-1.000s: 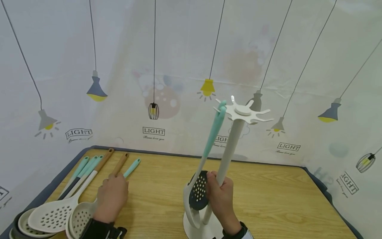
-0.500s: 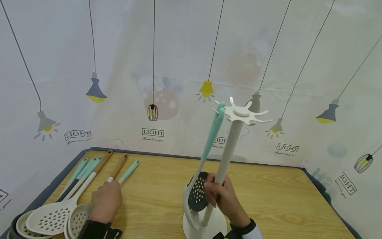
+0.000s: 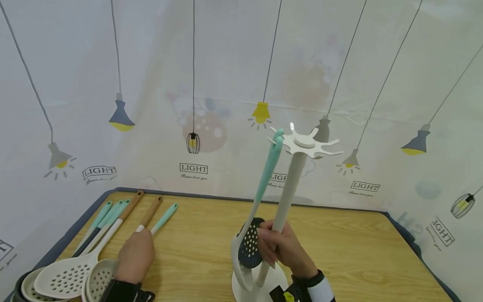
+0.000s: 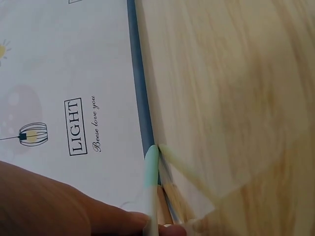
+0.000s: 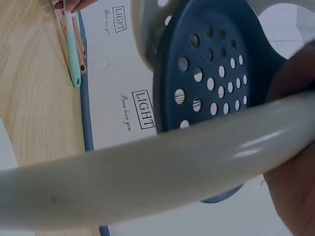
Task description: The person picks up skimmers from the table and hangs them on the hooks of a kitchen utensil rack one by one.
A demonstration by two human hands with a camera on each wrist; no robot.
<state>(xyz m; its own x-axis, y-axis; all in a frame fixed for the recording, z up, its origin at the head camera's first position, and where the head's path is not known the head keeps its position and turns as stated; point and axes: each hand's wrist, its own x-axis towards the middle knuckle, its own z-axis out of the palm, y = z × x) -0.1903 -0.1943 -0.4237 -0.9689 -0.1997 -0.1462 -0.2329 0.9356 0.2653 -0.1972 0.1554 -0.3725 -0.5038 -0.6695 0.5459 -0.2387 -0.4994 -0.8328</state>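
Note:
A white utensil stand (image 3: pixel 290 180) with a hook crown (image 3: pixel 305 144) rises from its round base (image 3: pixel 245 289) on the wooden table (image 3: pixel 200 247). My right hand (image 3: pixel 283 249) grips the stand's pole low down; in the right wrist view the pole (image 5: pixel 147 182) crosses the frame beside my fingers (image 5: pixel 295 196). A dark blue slotted skimmer (image 3: pixel 250 243) hangs by its mint handle (image 3: pixel 268 167) from one hook, its head (image 5: pixel 211 73) right beside that hand. My left hand (image 3: pixel 133 253) lies on the table and pinches a mint-handled utensil (image 3: pixel 164 216), whose handle (image 4: pixel 151 172) shows blurred.
Several more utensils lie at the table's left: a white slotted spatula (image 3: pixel 64 274), mint handles (image 3: pixel 105 212) and a wooden handle (image 3: pixel 132 204). A printed curtain (image 3: pixel 226 84) closes in the table on all sides. A dark blue border (image 4: pixel 140 83) rims the table.
My left hand has drawn back toward me along the utensil handles. My right hand has shifted its hold on the pole, its wrist swinging right. The stand and skimmer stay put.

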